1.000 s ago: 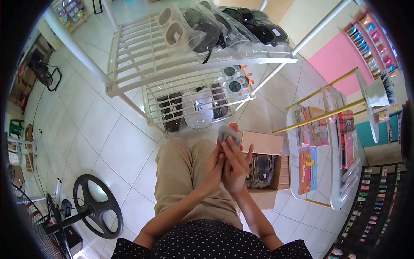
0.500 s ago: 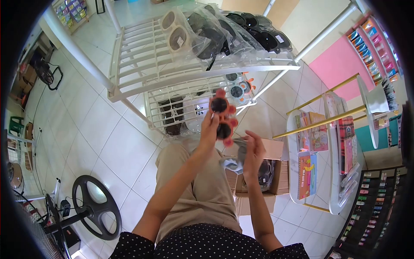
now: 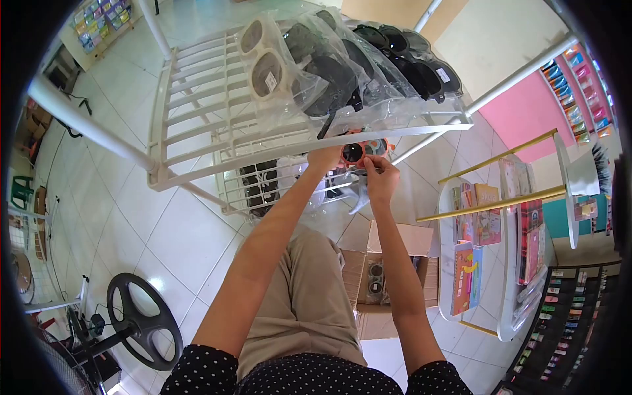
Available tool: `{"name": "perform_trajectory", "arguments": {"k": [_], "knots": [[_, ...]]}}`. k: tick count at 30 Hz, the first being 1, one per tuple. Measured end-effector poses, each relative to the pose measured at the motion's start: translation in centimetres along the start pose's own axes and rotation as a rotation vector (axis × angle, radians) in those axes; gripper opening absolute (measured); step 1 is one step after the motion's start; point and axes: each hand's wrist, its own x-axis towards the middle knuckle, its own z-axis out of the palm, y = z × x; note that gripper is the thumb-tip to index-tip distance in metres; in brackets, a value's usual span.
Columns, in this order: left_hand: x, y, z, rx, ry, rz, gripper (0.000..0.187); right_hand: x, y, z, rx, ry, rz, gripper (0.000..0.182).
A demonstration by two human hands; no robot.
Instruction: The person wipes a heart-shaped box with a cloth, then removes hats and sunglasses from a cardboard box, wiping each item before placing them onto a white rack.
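Note:
Both my hands reach to the lower wire shelf [image 3: 227, 191], below the top rack. A pair of orange-red sunglasses [image 3: 353, 153] with dark round lenses is between them. My left hand [image 3: 325, 160] is closed on the frame's left side, its fingertips partly hidden under the top shelf's front bar. My right hand [image 3: 383, 176] pinches the frame's right edge with thumb and finger. Beside it, a crumpled pale plastic wrapper [image 3: 359, 194] hangs near the right wrist. More wrapped dark sunglasses [image 3: 260, 184] sit on the lower shelf, left of my hands.
Bagged sunglasses [image 3: 329, 76] cover the top rack's right part. An opened cardboard box [image 3: 368, 322] with wrapped sunglasses stands on the floor by my legs. To the right is a tiered stand [image 3: 447, 263] with notebooks; a black wheel-shaped base [image 3: 145, 319] lies at left.
The sunglasses have moved forward from above my lap to the lower shelf in my left hand. My right hand has risen from beside the box and now pinches their edge.

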Motion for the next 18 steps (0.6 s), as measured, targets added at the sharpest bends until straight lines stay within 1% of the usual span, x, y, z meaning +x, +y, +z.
{"name": "perform_trajectory", "arguments": {"k": [1, 2, 3, 4, 5, 6, 7, 8, 9, 10, 11, 12, 13, 14, 15, 16, 17, 18], "knots": [[0.4, -0.1, -0.1, 0.001, -0.008, -0.009, 0.034, -0.2, -0.2, 0.2, -0.002, -0.003, 0.010, 0.012], [0.9, -0.2, -0.2, 0.136, -0.015, 0.003, 0.034, -0.4, -0.5, 0.2, -0.006, -0.001, 0.024, 0.012], [1.1, -0.4, -0.2, 0.272, -0.026, 0.016, 0.037, -0.5, -0.7, 0.1, -0.094, -0.004, -0.003, 0.014], [0.5, -0.9, 0.2, 0.464, 0.198, 0.306, 0.036, -0.7, -1.3, -0.1, -0.184, -0.005, -0.028, 0.016], [-0.1, 1.2, -0.8, 0.222, 0.038, 0.108, 0.036, -1.1, -2.4, -0.4, -0.192, 0.001, -0.005, 0.016], [1.4, -1.6, 0.2, 0.354, 0.236, 0.311, 0.035, -1.7, -3.4, -1.0, -0.296, 0.030, -0.066, 0.017], [0.5, -0.5, -0.1, 0.534, 0.327, 0.322, 0.036, -2.5, -4.4, -2.1, -0.410, 0.060, -0.119, 0.019], [0.7, -0.9, -0.6, 0.618, 0.212, 0.266, 0.036, -3.6, -5.0, -3.6, -0.272, 0.040, -0.019, 0.020], [0.0, 0.3, -1.4, 0.753, 0.152, 0.199, 0.035, -5.0, -6.1, -5.7, -0.281, 0.004, 0.046, 0.020], [-0.2, -0.8, -1.5, 0.626, 0.305, 0.288, 0.033, -6.4, -6.9, -8.2, -0.282, -0.032, 0.098, 0.019], [-1.1, -0.1, -1.9, 0.720, 0.332, 0.293, 0.030, -8.0, -6.7, -11.0, -0.283, -0.105, 0.120, 0.017], [-2.2, 0.4, -2.3, 0.732, 0.319, 0.227, 0.027, -9.5, -7.5, -13.7, -0.262, -0.208, 0.268, 0.014], [-3.7, 0.8, -2.5, 0.729, 0.300, 0.230, 0.027, -11.1, -7.6, -16.2, -0.248, -0.307, 0.392, 0.013], [-5.5, 1.1, -2.8, 0.638, 0.313, 0.260, 0.023, -12.3, -7.7, -18.3, -0.228, -0.408, 0.514, 0.012], [-7.1, 1.2, -2.8, 0.546, 0.329, 0.293, 0.020, -13.4, -6.7, -19.8, -0.230, -0.397, 0.521, 0.012], [-8.6, 1.1, -2.4, 0.544, 0.319, 0.298, 0.020, -14.8, -4.3, -20.9, -0.313, -0.465, 0.662, 0.015], [-10.1, 0.8, -2.0, 0.411, 0.289, 0.288, 0.018, -16.4, -1.6, -21.5, -0.394, -0.532, 0.804, 0.018], [-11.5, 0.5, -1.6, 0.279, 0.260, 0.276, 0.016, -18.3, 2.0, -21.5, -0.606, -0.517, 0.763, 0.022]]}}
